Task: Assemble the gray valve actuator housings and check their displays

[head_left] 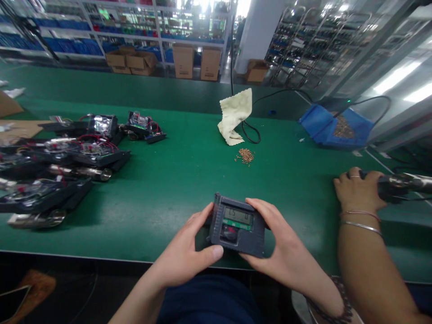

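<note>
— Green bench, shelves behind. What's in your grip?

— A grey meter, near the front edge. My left hand clamps its left side, thumb under the lower corner; my right hand clamps the right.

— How to hold it well?

— I'd judge: keep it level, fingers off the display, thumbs clear of the dial.

— Anything nearby?

— Screws and a cloth beyond it, boards to the left. Another person's hand holds a tool at right, well apart.
</note>
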A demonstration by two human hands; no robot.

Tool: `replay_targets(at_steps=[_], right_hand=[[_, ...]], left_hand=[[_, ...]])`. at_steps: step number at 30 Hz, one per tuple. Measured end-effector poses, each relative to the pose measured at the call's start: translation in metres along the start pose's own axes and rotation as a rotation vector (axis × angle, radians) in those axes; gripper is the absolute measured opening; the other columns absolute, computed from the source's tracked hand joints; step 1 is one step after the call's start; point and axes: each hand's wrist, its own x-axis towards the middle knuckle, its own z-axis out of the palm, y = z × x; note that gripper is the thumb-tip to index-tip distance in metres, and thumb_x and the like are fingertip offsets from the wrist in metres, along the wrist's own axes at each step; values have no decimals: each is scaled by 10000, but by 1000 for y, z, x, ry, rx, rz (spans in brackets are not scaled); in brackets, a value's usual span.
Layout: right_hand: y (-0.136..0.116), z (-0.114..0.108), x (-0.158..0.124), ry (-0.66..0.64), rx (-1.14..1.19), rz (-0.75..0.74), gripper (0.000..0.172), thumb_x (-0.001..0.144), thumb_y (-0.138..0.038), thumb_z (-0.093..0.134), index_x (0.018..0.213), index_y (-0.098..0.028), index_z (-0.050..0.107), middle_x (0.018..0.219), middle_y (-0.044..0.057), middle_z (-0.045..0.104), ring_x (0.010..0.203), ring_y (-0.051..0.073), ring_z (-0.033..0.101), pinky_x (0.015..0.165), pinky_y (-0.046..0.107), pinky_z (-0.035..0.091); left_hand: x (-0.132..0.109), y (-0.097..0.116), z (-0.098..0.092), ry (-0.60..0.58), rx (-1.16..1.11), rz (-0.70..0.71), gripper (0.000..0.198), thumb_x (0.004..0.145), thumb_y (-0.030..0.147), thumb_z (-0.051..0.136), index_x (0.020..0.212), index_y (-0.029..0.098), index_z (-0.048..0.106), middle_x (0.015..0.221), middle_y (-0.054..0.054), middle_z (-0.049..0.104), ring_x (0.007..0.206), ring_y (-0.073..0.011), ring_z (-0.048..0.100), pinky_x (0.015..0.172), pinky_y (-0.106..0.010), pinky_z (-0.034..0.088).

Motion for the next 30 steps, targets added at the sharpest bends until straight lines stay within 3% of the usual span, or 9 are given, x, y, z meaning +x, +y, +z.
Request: replay_targets(at_steps=[3, 5, 8, 11, 13, 15, 21, 25, 30], right_hand=[[-3, 2, -9, -6, 38, 5, 756, 740, -180, 635, 1406, -294, 297, 1386, 95, 436, 1304, 252, 445, 1060, 415, 453], [-4, 4, -16, -40, 103, 45, 800, 739, -175, 639, 1435, -317, 271, 1472, 95, 350, 1363, 281, 374, 1070, 454, 432], [-2, 12, -28, -11, 372, 215, 909, 762, -316, 676, 1493, -299, 135, 1557, 125, 201, 1385, 324, 334, 1031, 479, 459], [1, 25, -40, 27, 610, 409, 887, 824, -501, 614, 1497, -244, 97, 1512, 171, 306, 1334, 304, 424, 1009, 466, 475], [2, 33, -48, -58, 658, 460, 811, 866, -534, 550, 1489, -212, 142, 1456, 174, 407, 1325, 281, 441, 1061, 473, 419], [2, 39, -56, -142, 652, 447, 765, 907, -504, 501, 1499, -202, 122, 1469, 166, 398, 1363, 261, 389, 1115, 478, 340], [1, 40, -70, -278, 576, 357, 747, 958, -418, 433, 1519, -256, -33, 1593, 116, 100, 1459, 229, 117, 1164, 501, 162], [2, 36, -69, -308, 637, 362, 762, 958, -431, 428, 1518, -255, -58, 1581, 123, 159, 1453, 225, 159, 1163, 506, 131], [4, 39, -70, -259, 776, 395, 797, 934, -445, 490, 1514, -236, -16, 1530, 153, 292, 1417, 226, 287, 1164, 468, 208]], left_hand=[[1, 8, 3, 54, -57, -70, 689, 814, 496, 508, 1397, 137, 432, 1355, -145, 533, 1233, -299, 497, 1055, -466, 383], [2, 8, 10, 105, -51, -102, 697, 793, 466, 528, 1395, 130, 428, 1340, -151, 529, 1165, -291, 538, 994, -442, 442], [-3, 1, 21, 147, -1, -92, 748, 742, 399, 581, 1410, 116, 401, 1372, -174, 475, 1155, -299, 539, 997, -449, 441], [-16, -14, 28, 145, 65, -47, 759, 727, 350, 583, 1421, 117, 384, 1404, -184, 436, 1244, -326, 470, 1052, -490, 387], [-26, -26, 33, 142, 112, 3, 740, 742, 330, 577, 1425, 131, 373, 1429, -176, 412, 1315, -331, 400, 1098, -502, 330], [-34, -37, 38, 133, 156, 75, 719, 778, 316, 565, 1442, 154, 340, 1443, -166, 394, 1356, -323, 348, 1124, -501, 291], [-43, -60, 60, 222, 294, 275, 773, 914, 417, 487, 1512, 284, 15, 1476, -152, 308, 1352, -322, 312, 1080, -520, 328], [-43, -60, 66, 250, 352, 302, 817, 930, 463, 453, 1499, 282, -106, 1442, -173, 301, 1310, -325, 338, 1053, -500, 352], [-43, -56, 66, 257, 362, 300, 774, 933, 440, 458, 1498, 309, -55, 1415, -151, 313, 1277, -314, 359, 1028, -484, 371]])
